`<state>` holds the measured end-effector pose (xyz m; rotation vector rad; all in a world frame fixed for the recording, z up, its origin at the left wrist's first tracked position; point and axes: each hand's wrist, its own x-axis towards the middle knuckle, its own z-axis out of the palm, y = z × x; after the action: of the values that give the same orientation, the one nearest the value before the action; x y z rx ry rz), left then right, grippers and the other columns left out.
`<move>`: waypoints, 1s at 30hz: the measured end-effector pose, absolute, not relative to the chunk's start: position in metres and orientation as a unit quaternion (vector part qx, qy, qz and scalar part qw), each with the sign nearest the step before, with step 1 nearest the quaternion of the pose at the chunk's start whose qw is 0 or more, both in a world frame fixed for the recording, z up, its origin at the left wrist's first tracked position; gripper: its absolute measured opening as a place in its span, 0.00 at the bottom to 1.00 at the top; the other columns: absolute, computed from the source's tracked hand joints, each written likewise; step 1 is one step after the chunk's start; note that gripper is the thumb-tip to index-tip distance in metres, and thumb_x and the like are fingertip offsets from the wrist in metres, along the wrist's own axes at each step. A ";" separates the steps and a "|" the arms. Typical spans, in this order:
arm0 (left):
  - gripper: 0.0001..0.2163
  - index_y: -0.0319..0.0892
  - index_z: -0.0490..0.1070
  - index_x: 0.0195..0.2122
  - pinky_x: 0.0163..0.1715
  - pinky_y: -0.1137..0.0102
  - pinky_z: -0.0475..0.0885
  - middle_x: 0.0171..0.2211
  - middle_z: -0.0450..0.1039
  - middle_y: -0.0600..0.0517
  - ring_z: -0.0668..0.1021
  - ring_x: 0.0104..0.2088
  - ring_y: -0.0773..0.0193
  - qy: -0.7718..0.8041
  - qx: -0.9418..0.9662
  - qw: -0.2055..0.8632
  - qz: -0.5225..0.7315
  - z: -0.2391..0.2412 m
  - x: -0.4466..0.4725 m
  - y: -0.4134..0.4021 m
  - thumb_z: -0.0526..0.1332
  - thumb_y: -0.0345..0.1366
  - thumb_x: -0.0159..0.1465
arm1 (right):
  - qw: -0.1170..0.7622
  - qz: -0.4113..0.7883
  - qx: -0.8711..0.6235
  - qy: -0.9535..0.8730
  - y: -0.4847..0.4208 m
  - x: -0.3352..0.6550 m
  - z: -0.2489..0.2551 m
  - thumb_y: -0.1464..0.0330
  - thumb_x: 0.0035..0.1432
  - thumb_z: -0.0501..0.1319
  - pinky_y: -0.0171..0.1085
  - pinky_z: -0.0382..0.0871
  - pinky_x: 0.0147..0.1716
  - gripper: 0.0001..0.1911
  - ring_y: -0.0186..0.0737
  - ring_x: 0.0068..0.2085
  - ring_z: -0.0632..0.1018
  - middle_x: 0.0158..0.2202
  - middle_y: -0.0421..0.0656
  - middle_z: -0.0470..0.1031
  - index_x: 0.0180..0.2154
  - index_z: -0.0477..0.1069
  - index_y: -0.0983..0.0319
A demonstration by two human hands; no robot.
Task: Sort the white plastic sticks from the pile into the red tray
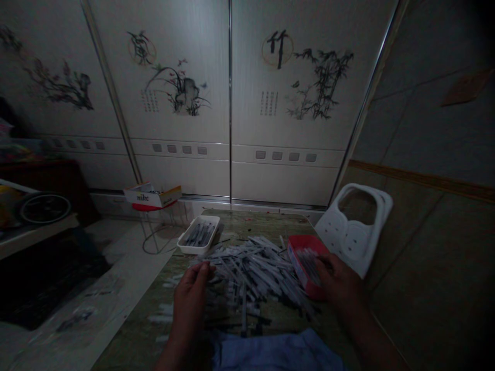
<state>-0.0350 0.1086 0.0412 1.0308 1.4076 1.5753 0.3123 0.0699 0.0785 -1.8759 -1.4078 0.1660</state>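
Note:
A heap of slim, pale, translucent sticks that look like pen tubes (251,263) lies in the middle of the table, with dark pieces among them. My left hand (193,286) is closed in a pinch at the heap's left side; anything between its fingertips is too dim to name. Over the right edge of a red box (315,294), my right hand (342,281) is closed, thumb and fingers together, and I cannot make out what they hold. Similar sticks (308,262) lie inside that box. Behind the heap to the left, a white tray (182,248) holds several darker sticks.
The table (135,319) has a greenish top. A folded white plastic chair (350,232) leans at the wall on the right. An open carton (149,198) stands on a red stool (154,207) at back left. Blue cloth (278,353) shows at the near edge.

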 end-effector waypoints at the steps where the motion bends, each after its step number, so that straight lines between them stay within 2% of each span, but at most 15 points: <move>1: 0.24 0.40 0.79 0.42 0.46 0.61 0.73 0.38 0.83 0.46 0.82 0.42 0.53 0.550 0.404 0.388 0.619 0.041 -0.035 0.109 0.68 0.57 0.57 | 0.386 0.080 -0.725 -0.564 0.068 0.301 0.077 0.56 0.65 0.54 0.40 0.69 0.40 0.18 0.47 0.42 0.81 0.43 0.46 0.82 0.44 0.77 0.58; 5: 0.24 0.40 0.79 0.40 0.43 0.63 0.74 0.36 0.83 0.47 0.82 0.40 0.54 0.540 0.397 0.397 0.628 0.041 -0.036 0.108 0.68 0.57 0.56 | 0.326 0.178 -0.672 -0.641 0.062 0.252 0.064 0.61 0.65 0.55 0.37 0.68 0.35 0.13 0.44 0.38 0.81 0.37 0.44 0.82 0.40 0.76 0.58; 7: 0.23 0.40 0.79 0.40 0.43 0.64 0.74 0.36 0.82 0.47 0.82 0.39 0.55 0.538 0.399 0.399 0.626 0.041 -0.036 0.108 0.68 0.57 0.56 | 0.259 0.164 -0.675 -0.671 0.061 0.231 0.055 0.64 0.66 0.54 0.36 0.65 0.35 0.11 0.42 0.38 0.80 0.35 0.43 0.81 0.38 0.75 0.58; 12: 0.23 0.40 0.78 0.40 0.43 0.63 0.74 0.36 0.82 0.47 0.82 0.39 0.54 0.539 0.408 0.418 0.607 0.040 -0.036 0.109 0.67 0.56 0.57 | 0.199 0.143 -0.683 -0.689 0.062 0.195 0.040 0.67 0.62 0.61 0.35 0.57 0.32 0.04 0.41 0.37 0.80 0.35 0.42 0.82 0.35 0.74 0.58; 16: 0.18 0.41 0.78 0.37 0.40 0.64 0.73 0.33 0.81 0.48 0.81 0.38 0.53 0.547 0.489 0.401 0.549 0.037 -0.034 0.108 0.65 0.53 0.59 | 0.177 0.119 -0.697 -0.684 0.068 0.182 0.035 0.65 0.63 0.62 0.36 0.54 0.30 0.04 0.43 0.36 0.80 0.35 0.44 0.82 0.36 0.74 0.58; 20: 0.14 0.43 0.77 0.32 0.35 0.66 0.72 0.29 0.79 0.49 0.80 0.34 0.54 0.553 0.573 0.373 0.476 0.032 -0.028 0.105 0.63 0.49 0.59 | 0.162 0.109 -0.701 -0.686 0.074 0.176 0.030 0.66 0.63 0.62 0.36 0.54 0.30 0.04 0.44 0.37 0.81 0.35 0.44 0.82 0.36 0.75 0.59; 30: 0.09 0.46 0.76 0.33 0.34 0.68 0.65 0.33 0.81 0.47 0.80 0.36 0.55 0.592 0.706 0.246 0.301 0.032 -0.023 0.096 0.57 0.38 0.63 | 0.190 0.094 -0.719 -0.662 0.066 0.190 0.036 0.66 0.68 0.55 0.35 0.54 0.30 0.10 0.40 0.34 0.79 0.33 0.42 0.80 0.35 0.73 0.58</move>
<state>-0.0227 0.0955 0.0323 1.9267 1.6160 0.8215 0.1898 0.0655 0.0361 -2.0200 -1.8616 0.2646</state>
